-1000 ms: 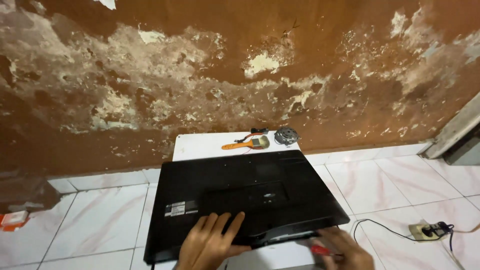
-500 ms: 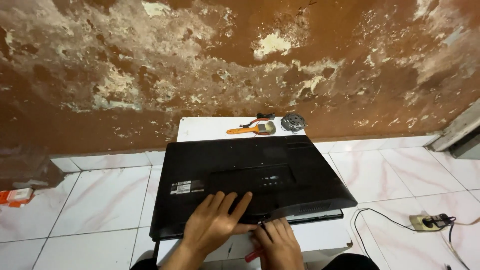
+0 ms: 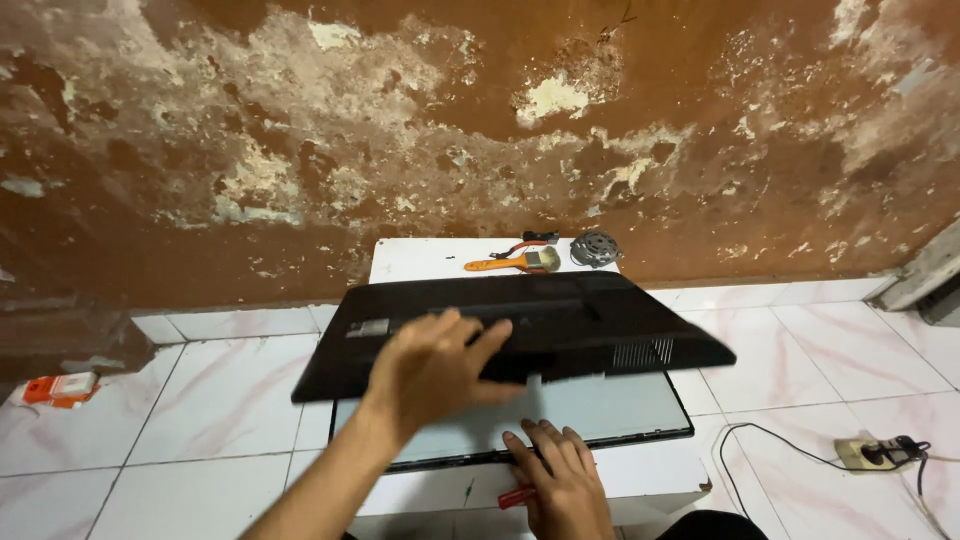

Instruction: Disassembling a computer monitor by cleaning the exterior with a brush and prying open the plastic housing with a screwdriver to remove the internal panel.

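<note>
A black plastic back cover (image 3: 590, 320) of a flat screen is tilted up off the panel, near edge raised. My left hand (image 3: 435, 370) grips that near edge from above. Under the cover the pale inside of the screen panel (image 3: 610, 410) shows, lying flat on a white table (image 3: 655, 475). The fingers of my right hand (image 3: 555, 475) press on the panel's near frame. A red-handled screwdriver (image 3: 515, 495) pokes out from under that palm, tucked against it.
At the table's far end lie an orange-handled brush (image 3: 515, 262), a small pair of pliers and a round wire coil (image 3: 595, 248). A power strip with cable (image 3: 880, 452) lies on the tiled floor at right, an orange box (image 3: 60, 388) at left. A peeling brown wall stands behind.
The cover lay flat on the panel before; my left hand has now lifted its near edge, exposing the pale panel. My right hand moved left along the near frame with the screwdriver.
</note>
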